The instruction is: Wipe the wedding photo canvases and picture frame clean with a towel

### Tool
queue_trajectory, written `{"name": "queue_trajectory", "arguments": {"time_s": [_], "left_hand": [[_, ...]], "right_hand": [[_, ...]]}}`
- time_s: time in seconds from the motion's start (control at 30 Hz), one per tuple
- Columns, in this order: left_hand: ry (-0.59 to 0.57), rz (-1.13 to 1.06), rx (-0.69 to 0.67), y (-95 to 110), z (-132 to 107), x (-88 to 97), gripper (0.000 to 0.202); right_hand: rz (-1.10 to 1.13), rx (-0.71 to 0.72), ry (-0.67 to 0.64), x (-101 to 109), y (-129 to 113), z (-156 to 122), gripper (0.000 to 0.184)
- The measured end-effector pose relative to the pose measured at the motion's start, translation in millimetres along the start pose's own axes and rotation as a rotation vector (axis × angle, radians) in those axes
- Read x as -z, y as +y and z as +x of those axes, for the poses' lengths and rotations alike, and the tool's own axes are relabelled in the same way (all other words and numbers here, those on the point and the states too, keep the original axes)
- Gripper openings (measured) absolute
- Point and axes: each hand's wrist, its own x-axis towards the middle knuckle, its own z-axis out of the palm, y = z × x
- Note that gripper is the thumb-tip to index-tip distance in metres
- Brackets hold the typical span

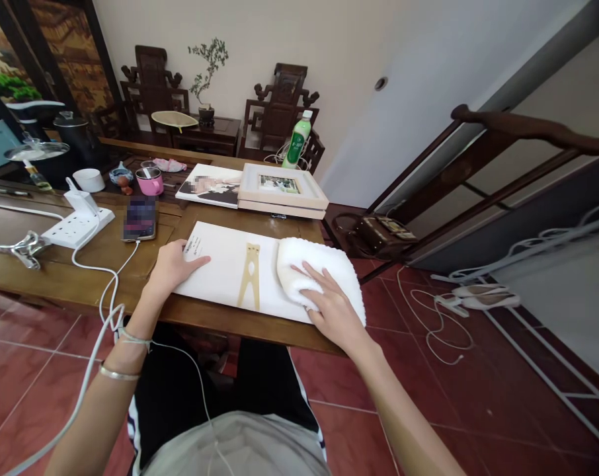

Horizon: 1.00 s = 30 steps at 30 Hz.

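Note:
A white picture panel [224, 264] lies flat on the wooden table near its front edge. A tan, A-shaped stand piece with an animal-head top [250, 274] is on its face, and small print is at its upper left. My left hand [173, 266] grips the panel's left end, thumb on top and the other fingers over the far edge, partly hidden. My right hand [329, 307] holds a fluffy white cloth [336, 268] against the panel's right end, fingers bent over a fold. The cloth covers that end and hangs past the table's corner.
Behind the panel lie a photo print [213, 185] and stacked picture frames [284, 192], with a green bottle [297, 140] beyond. To the left are a phone [139, 218], a power strip [79, 225], a pink cup [149, 180] and loose white cables. A wooden chair [522, 125] stands at right.

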Motion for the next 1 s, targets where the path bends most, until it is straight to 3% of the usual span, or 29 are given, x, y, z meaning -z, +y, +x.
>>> {"name": "queue_trajectory", "arguments": {"time_s": [0.23, 0.43, 0.73, 0.83, 1.0], "left_hand": [[0.136, 0.068, -0.24, -9, -5, -14.4, 0.038], [-0.065, -0.081, -0.434, -24, -1, -25.0, 0.051], [-0.126, -0.095, -0.489, -28, 7, -26.4, 0.054], [-0.102, -0.104, -0.492, -29, 9, -26.9, 0.053], [-0.102, -0.104, -0.502, -32, 9, -27.8, 0.053]], "right_hand": [[0.044, -0.005, -0.01, -2, 8, 7, 0.039], [0.05, 0.005, -0.074, 0, 15, 17, 0.04], [-0.011, -0.038, -0.137, -13, 37, 65, 0.044], [0.0, -0.029, -0.118, -11, 27, 58, 0.042], [0.093, 0.053, -0.116, 7, -15, 21, 0.041]]}}
